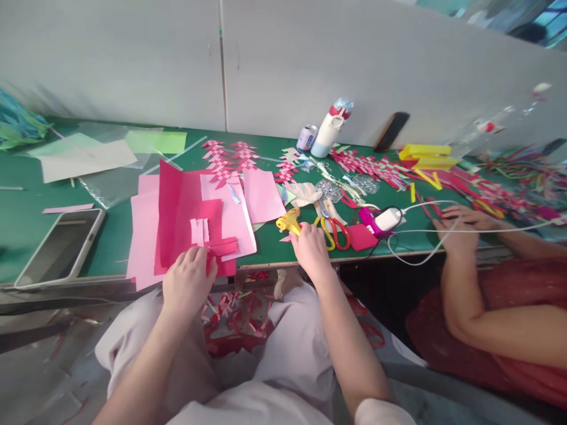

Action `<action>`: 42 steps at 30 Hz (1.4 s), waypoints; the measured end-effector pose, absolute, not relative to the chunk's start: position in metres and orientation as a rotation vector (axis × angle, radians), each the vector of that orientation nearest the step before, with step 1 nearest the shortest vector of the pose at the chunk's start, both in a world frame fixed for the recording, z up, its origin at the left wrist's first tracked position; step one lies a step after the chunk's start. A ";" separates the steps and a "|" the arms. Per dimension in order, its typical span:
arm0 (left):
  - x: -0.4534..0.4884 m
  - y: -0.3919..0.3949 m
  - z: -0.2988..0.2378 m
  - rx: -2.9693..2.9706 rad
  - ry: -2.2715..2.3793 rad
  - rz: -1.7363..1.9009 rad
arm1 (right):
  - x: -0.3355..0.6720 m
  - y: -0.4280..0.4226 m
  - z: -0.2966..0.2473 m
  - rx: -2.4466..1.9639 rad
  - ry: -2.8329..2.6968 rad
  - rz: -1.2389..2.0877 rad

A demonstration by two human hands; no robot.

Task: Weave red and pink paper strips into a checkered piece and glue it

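Observation:
My left hand (188,282) is closed on a dark pink paper piece (221,255) at the table's near edge, on top of a stack of pink and red paper sheets (177,218). Short light pink strips (200,231) lie on that stack. My right hand (310,247) is closed around the handle of a yellow glue gun (287,222) resting on the green table (26,212). Red and yellow scissors (332,231) lie just right of that hand.
A tablet (59,247) lies at the near left. Woven pink paper mats (225,156), a white bottle (326,133), a small can (306,137), a phone (390,131), and yellow paper (425,156) lie further back. Another person's hands (460,227) rest at the right by a white cable (420,236). Paper scraps litter the floor (239,313).

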State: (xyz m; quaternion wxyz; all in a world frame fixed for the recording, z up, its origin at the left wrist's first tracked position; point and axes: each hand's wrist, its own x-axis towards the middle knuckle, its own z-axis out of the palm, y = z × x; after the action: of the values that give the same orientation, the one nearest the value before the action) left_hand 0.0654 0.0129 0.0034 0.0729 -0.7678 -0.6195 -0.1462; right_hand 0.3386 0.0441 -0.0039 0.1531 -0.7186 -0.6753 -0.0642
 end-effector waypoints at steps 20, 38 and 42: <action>0.072 0.017 0.015 -2.291 -1.911 -0.242 | 0.341 0.002 0.027 -1.524 -1.603 0.445; 0.040 0.028 0.018 -2.349 -2.214 -0.480 | 0.296 0.023 0.034 -1.385 -1.845 1.370; 0.038 0.028 0.015 -2.383 -2.207 -0.509 | 0.284 0.030 0.034 -1.385 -1.891 1.379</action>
State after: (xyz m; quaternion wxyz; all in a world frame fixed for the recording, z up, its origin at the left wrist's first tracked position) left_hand 0.0379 0.0279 0.0149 -0.0730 -0.7228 -0.6696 -0.1544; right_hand 0.2843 0.0301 0.0338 0.2092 -0.4980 -0.6800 0.4958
